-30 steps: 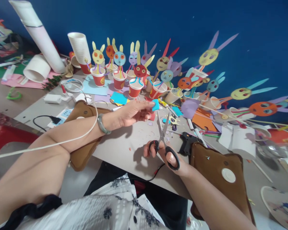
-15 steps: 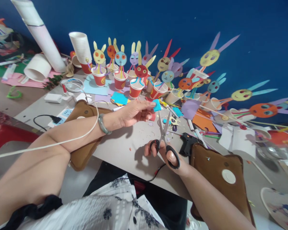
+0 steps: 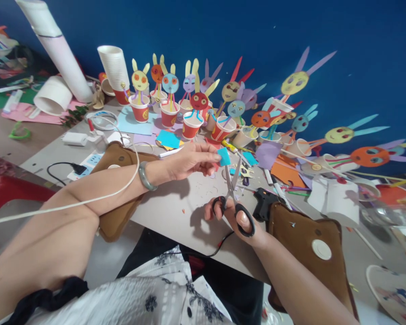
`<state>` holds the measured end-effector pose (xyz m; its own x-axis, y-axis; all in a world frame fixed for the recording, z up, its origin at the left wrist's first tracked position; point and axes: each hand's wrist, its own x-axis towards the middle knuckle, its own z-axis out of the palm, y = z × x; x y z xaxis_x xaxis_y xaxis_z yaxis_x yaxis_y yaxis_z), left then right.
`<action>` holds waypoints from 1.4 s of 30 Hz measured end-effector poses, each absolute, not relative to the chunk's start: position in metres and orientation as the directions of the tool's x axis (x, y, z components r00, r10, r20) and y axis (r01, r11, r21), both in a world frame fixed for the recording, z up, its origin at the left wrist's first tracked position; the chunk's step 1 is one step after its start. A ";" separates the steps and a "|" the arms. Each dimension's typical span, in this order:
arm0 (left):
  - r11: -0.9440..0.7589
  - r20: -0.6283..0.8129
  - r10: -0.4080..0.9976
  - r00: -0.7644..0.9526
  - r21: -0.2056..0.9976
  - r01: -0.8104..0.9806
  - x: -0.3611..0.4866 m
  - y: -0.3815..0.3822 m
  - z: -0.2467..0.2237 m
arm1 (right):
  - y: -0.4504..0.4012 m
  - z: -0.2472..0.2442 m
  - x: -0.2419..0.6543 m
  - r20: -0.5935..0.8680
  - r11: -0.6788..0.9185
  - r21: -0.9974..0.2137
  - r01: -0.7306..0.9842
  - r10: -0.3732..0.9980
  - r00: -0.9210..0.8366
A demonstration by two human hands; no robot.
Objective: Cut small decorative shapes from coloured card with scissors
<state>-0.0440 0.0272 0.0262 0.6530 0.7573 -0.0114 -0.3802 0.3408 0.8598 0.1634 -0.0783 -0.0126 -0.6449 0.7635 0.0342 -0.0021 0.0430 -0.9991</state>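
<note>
Between thumb and fingers, my left hand (image 3: 198,159) pinches a small blue paper square (image 3: 224,156) above the table. My right hand (image 3: 235,216) has its thumb and fingers through the black handles of a pair of scissors (image 3: 230,192). The blades point up and stand apart, with their tips close to the lower edge of the paper; whether they touch it I cannot tell. Under the hands, small paper scraps (image 3: 206,186) lie on the grey table (image 3: 169,205). A black glue gun (image 3: 265,201) rests just right of the scissors.
Several paper rabbits in cups (image 3: 169,113) line the blue wall. Brown cushions (image 3: 307,253) lie at the right and, partly under my left arm, at the left. A white cable (image 3: 88,201) crosses my left arm. A power strip (image 3: 91,164) and a cup stack (image 3: 113,67) stand left.
The blue paper has turned in my left fingers and sits slightly lower, showing more of its face. The scissors have shifted a little to the right, blades still apart.
</note>
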 end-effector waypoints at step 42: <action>0.246 -0.004 0.732 0.682 0.934 -0.258 -0.044 0.023 0.028 | -0.075 -0.011 0.166 0.052 0.085 -0.996 0.023 0.775 -0.629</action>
<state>-0.0438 0.0232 0.0282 0.6818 0.7315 -0.0039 -0.2583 0.2457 0.9343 0.1657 -0.0749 -0.0110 -0.6292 0.7755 0.0519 0.0228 0.0852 -0.9961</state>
